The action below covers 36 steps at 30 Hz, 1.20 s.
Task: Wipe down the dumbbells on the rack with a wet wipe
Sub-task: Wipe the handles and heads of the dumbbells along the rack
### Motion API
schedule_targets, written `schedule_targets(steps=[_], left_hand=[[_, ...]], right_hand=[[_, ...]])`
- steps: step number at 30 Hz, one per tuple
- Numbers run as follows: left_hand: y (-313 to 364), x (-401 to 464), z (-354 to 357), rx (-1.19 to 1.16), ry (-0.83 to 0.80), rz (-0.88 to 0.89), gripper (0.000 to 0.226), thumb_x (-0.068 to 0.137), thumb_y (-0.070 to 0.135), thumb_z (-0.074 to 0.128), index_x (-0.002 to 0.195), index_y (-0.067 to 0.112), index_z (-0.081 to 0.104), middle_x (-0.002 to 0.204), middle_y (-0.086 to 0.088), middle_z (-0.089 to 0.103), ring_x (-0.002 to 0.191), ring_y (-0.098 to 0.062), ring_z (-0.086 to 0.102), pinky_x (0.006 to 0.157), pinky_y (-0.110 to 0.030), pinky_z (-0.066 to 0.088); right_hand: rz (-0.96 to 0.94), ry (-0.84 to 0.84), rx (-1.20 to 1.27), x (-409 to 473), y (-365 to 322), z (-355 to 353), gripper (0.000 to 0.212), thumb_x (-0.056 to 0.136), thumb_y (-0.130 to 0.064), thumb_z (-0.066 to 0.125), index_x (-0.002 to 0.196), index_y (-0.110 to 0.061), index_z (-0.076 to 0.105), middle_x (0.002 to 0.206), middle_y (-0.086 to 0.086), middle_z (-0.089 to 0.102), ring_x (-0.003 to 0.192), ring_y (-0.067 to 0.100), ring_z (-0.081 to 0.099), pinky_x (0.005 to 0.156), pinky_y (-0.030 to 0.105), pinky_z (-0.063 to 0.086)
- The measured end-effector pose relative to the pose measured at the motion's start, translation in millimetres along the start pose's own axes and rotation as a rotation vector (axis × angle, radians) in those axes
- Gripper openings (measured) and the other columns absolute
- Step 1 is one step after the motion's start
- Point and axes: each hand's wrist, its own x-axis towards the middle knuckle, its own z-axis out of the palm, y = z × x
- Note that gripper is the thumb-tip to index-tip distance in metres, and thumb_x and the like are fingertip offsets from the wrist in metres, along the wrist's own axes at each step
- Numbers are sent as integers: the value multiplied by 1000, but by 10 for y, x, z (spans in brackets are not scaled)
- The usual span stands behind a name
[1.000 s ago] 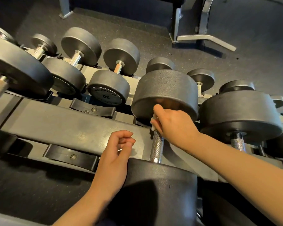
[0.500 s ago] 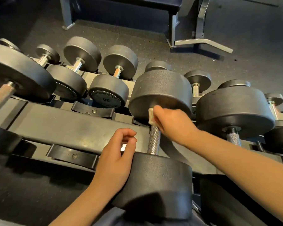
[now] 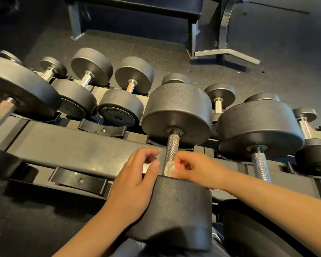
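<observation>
Steel rack (image 3: pixel 78 145) carries the dumbbell (image 3: pixel 176 112) we are wiping. Our right hand (image 3: pixel 195 168), its grip pinching the balled wipe (image 3: pixel 169 168), has slid from the handle's (image 3: pixel 171 149) far end to its near end, so this handle looks nearly done. Our left hand (image 3: pixel 135 182) rests loosely curled, grasping nothing.

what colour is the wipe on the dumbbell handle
Off-white, crumpled wipe, seen in the head view.

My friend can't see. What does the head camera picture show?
A right hand rubs a bunched white wipe along the bottom of a big dumbbell's metal handle. The left hand rests against that dumbbell's near weight. More dumbbells sit on the rack.
</observation>
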Motion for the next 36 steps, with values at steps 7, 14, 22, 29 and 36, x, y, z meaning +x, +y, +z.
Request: schedule_targets(steps=[7,14,22,29,36], left_hand=[[15,-8,-6,-22,-4,-12,13,93,35,45,103,43,51,104,28,55,106,14,47,80,3,32],[15,-11,-12,-32,2,-10,14,94,35,46,105,41,51,106,27,55,106,14,46,79,3,33],[12,-6,-14,-29,-16,-3,14,92,39,45,105,42,51,106,28,55,107,13,47,79,3,33],[-8,-5,-25,-10,-36,-1,17,90,43,43,105,41,51,109,30,54,110,16,44,80,5,31],[4,17,-17,-1,-51,19,9,93,38,46,99,42,52,104,30,56,106,13,47,80,1,34]], right_hand=[[0,402,-90,91,-40,-8,12,91,-18,60,83,-13,54,68,-5,55,58,3,48,56,14,38],[-94,589,-749,463,-80,-100,28,62,4,76,83,-3,58,61,15,57,46,34,55,44,26,26],[-309,552,-972,461,-99,-124,43,52,1,84,88,-5,61,53,10,52,34,23,47,39,19,22],[-205,566,-791,365,66,-103,35,58,-3,83,76,-7,54,55,6,54,37,19,48,38,21,24],[43,678,-804,496,97,101,40,49,-4,90,65,-8,54,44,3,49,26,21,45,30,19,23]])
